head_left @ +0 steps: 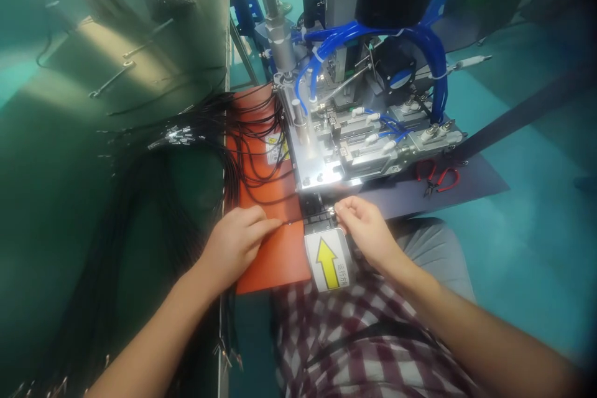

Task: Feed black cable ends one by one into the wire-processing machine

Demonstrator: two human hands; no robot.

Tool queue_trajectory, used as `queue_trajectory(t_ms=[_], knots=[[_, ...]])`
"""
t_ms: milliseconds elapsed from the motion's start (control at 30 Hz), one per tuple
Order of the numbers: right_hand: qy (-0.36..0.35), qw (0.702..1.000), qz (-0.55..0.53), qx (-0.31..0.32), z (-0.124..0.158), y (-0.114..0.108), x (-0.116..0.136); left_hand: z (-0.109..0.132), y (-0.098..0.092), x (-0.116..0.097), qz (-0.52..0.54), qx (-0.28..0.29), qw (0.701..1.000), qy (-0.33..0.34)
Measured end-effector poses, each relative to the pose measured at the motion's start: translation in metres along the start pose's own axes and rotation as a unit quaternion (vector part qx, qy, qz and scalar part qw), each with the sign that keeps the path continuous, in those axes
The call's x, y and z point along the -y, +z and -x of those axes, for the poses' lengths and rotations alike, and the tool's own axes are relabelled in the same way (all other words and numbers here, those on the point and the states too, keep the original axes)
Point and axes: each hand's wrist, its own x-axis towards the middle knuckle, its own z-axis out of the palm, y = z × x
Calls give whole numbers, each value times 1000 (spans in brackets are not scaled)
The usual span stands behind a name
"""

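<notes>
My left hand is above the orange plate, its thumb and index finger closed on a thin black cable. From those fingers the cable runs right, across the front of the metal machine. At its other end my right hand pinches with the fingertips near a small light-coloured tip, too small to make out. Just below the cable sits a white label with a yellow arrow. My right fingertips hide part of the cable end.
Many black cables lie over the plate and the green table, with bright metal ends bunched together. Wrenches lie farther back. Red-handled pliers rest right of the machine. Blue air hoses arch over it.
</notes>
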Motion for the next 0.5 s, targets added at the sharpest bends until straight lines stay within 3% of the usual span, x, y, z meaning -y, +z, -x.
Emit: queue_trajectory(t_ms=[100,233,367,500], knots=[[-1,1000,3,-2,0,0,0,3,4,-10,-73,-35,996,27],[-2,1000,14,-4,0,0,2,12,17,-33,-145,-79,986,-34],[-6,1000,23,-9,1,0,2,20,32,-46,-145,-98,983,-63],[-3,1000,25,-1,0,0,1,23,39,-47,-140,-111,981,-73]])
